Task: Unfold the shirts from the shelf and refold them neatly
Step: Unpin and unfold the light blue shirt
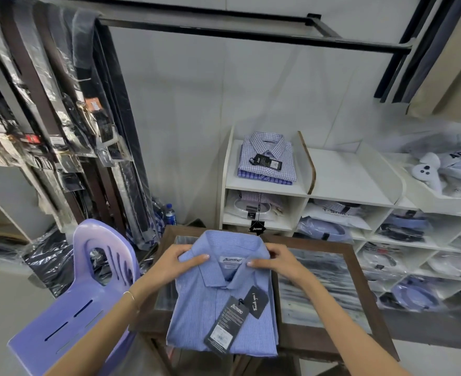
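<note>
Chair [69, 302] stands at far left, beside the table [359, 289]. My left hand [175, 260] grips the left collar wing of the folded blue shirt [196, 321], thumb on top, fingers curled under. The shirt lies flat on the table, two tags [234, 318] on its front. My right hand [275, 260] pinches the right collar wing likewise. Behind, the shelf [343, 172] holds a checked shirt [267, 158] in its left compartment.

There is one camera, worn on the person's head. It looks forward and down, very close over the desk [354, 270] and both arms. Its wide view also takes in the shelf [267, 187] and the wall behind.
</note>
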Available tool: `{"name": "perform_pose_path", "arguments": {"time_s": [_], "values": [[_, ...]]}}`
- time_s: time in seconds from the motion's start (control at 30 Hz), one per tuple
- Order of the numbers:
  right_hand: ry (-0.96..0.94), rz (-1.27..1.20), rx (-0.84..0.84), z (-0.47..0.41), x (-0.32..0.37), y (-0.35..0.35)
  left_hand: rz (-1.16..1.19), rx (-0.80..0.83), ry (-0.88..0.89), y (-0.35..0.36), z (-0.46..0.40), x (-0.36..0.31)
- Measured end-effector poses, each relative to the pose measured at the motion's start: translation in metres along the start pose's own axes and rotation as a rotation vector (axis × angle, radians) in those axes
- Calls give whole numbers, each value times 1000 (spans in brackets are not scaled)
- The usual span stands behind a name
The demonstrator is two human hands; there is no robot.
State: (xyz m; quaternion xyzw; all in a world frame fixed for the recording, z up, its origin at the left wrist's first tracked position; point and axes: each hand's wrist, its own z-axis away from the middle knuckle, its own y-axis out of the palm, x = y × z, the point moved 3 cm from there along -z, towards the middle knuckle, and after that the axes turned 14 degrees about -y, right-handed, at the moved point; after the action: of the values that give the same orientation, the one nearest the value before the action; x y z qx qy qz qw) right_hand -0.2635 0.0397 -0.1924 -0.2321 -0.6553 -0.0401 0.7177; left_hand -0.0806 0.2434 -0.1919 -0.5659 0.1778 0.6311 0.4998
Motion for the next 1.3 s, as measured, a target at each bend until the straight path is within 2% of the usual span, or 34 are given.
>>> {"name": "perform_pose_path", "arguments": {"time_s": [0.13, 0.2, 0.33, 0.43, 0.53, 0.63, 0.83, 0.9, 1.0, 1.07, 1.13, 1.23, 1.3], "values": [[4, 235, 282, -4, 13, 14, 67, -94, 27, -9, 10, 5], [20, 375, 405, -3, 8, 19, 206, -103, 29, -10, 19, -6], [-5, 419, 468, 0, 20, 15, 418, -25, -62, -19, 29, -16], [-66, 446, 453, -5, 39, 2, 309, -69, -45, -31, 31, -25], [-165, 424, 388, -8, 64, -13, 69, -122, 8, -51, 32, -29], [-262, 366, 254, -8, 95, -24, -271, -161, 91, -74, 32, -30], [-421, 83, 78, -7, 164, -33, -582, -232, 305, -122, 45, -77], [-454, 48, 78, -9, 185, -36, -563, -290, 318, -141, 53, -98], [-589, 256, 18, -18, 221, -42, -509, -304, 405, -168, 63, -134], [-703, 457, -99, -24, 251, -48, -508, -324, 447, -184, 69, -157], [-823, 562, -201, -25, 283, -54, -451, -410, 469, -199, 81, -185], [-969, 536, -338, -26, 328, -67, -303, -480, 554, -216, 98, -231], [-1035, 407, -400, -27, 360, -77, -122, -423, 608, -219, 112, -260]]}}
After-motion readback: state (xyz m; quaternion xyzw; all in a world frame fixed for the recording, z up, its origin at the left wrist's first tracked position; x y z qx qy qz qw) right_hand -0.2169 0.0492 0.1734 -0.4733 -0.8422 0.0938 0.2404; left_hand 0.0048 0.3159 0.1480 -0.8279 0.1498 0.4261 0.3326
